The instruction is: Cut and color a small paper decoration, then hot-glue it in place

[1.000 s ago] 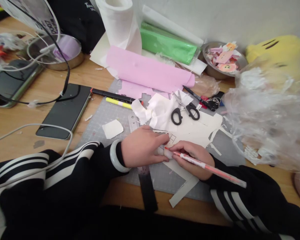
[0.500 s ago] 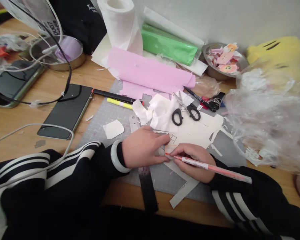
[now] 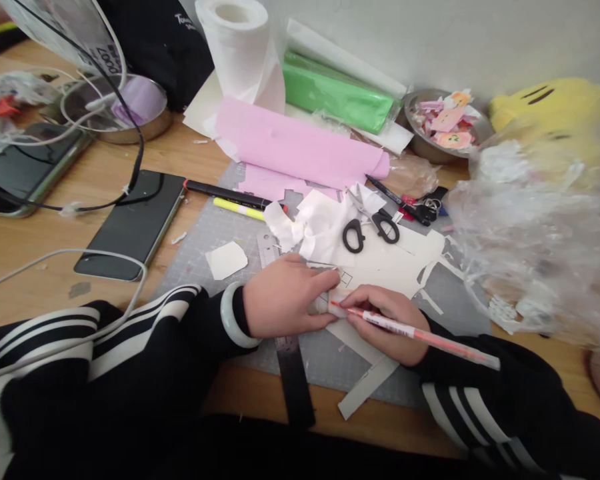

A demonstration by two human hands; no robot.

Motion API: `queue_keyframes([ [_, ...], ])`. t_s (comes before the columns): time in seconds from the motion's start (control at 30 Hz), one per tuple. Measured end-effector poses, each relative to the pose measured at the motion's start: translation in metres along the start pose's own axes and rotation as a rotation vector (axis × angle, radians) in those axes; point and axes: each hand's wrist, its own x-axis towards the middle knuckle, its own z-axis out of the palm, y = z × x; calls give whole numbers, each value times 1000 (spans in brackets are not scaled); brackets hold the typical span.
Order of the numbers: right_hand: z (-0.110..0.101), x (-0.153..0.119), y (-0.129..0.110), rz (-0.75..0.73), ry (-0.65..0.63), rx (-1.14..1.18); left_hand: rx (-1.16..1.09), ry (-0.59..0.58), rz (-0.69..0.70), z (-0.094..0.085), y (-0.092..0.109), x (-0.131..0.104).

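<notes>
The right hand point(image 3: 390, 327) was closed in a writing grip around the pen point(image 3: 430, 339), whose orange tip met the paper point(image 3: 336, 296), a small pale piece between the hands on the sheet point(image 3: 380, 267). The left hand point(image 3: 285, 297) lay half curled, thumb and forefinger apart beside the paper's left edge; whether it pinched the paper or only pressed it was not clear. If that hold was light, the drag of the tip could well have turned the paper and sent the stroke astray. The left fingertips sat so near the tip that a slip might have inked them, or a finger might have smeared wet colour. The ruler point(image 3: 295, 380) ran beneath the left hand, so any rocking there could have jogged the paper. The scissors point(image 3: 375, 217) rested farther off, and a wide reach might have knocked them.
</notes>
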Motion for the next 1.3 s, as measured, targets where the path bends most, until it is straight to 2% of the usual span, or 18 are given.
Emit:
queue_keyframes([
  [0.1,1,0,2,-102,4,12,5,14,-2,0,1,1],
  [0.27,2,-1,2,-11,8,11,7,17,-3,0,1,1],
  [0.4,1,-1,3,-114,-12,25,26,37,-6,1,1,0],
  [0.53,-1,-1,3,-42,-25,18,29,43,2,1,1,-1],
  [0.6,-2,0,3,-75,-62,20,37,51,-4,1,1,-1],
  [0.7,-1,-1,4,-123,-50,44,38,52,-5,1,1,-1],
  [0.83,1,-2,4,-16,-20,43,28,42,-10,1,1,0],
  [1.0,-1,-1,4,-71,-44,57,9,26,2,0,1,1],
  [1.1,-1,-1,5,-46,-33,76,-6,22,18,0,0,1],
  [1.3,1,-1,4,-116,6,88,-62,-13,72,1,-1,0],
])
